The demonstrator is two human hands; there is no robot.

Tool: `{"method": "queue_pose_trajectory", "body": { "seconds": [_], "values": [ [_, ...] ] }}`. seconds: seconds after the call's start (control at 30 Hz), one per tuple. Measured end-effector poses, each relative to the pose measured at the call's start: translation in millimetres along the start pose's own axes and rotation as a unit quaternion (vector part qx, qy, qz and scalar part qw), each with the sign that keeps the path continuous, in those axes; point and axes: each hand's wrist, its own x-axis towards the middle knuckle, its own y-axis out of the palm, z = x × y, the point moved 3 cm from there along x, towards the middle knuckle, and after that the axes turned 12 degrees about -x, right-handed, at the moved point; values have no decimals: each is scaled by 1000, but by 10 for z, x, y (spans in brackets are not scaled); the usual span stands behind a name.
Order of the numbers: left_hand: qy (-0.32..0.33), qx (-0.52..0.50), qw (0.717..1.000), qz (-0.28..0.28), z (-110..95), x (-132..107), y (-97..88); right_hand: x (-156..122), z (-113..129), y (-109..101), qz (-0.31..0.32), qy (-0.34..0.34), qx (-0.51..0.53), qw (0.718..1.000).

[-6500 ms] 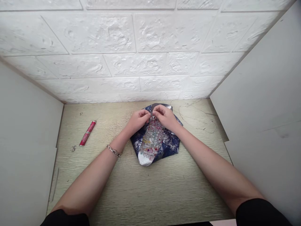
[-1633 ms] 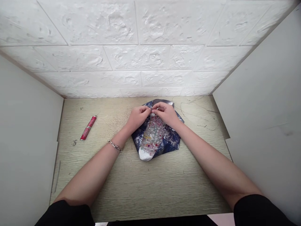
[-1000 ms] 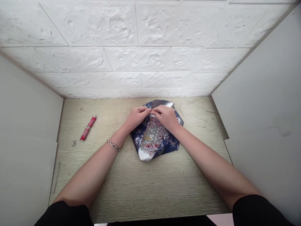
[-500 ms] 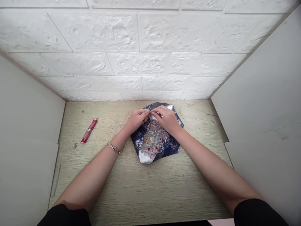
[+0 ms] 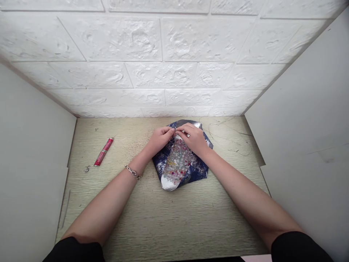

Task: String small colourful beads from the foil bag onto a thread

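My left hand (image 5: 162,138) and my right hand (image 5: 192,137) meet fingertip to fingertip above the far end of a heap of small colourful beads (image 5: 178,156). Both are closed in a pinch, thumb against fingers. Whatever lies between the fingertips is too small to make out. The beads, mostly pale with some pink, red and yellow, rest on a silvery strip in the middle of a dark blue patterned foil sheet (image 5: 196,173). My right hand and wrist cover part of the sheet's right side.
Left of my arm lies a red tube-shaped item (image 5: 104,151), with a small metal piece (image 5: 87,169) close by. Thin loose threads (image 5: 226,131) trail on the table (image 5: 152,225) at the back right. A white brick-patterned wall (image 5: 144,74) and pale side panels enclose the table.
The fingertips have shifted very slightly where they meet, with both hands still pinched over the beads. The sheet and the red item stay in place.
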Motion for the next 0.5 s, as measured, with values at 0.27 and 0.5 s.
{"method": "queue_pose_trajectory", "body": {
  "seconds": [0.27,0.5],
  "values": [
    [24,71,997,-1,-31,-20,10,-5,-38,25,27,-12,-25,999],
    [2,43,999,-3,-6,-11,-6,33,32,-18,127,-67,-179,973]
  ]
}}
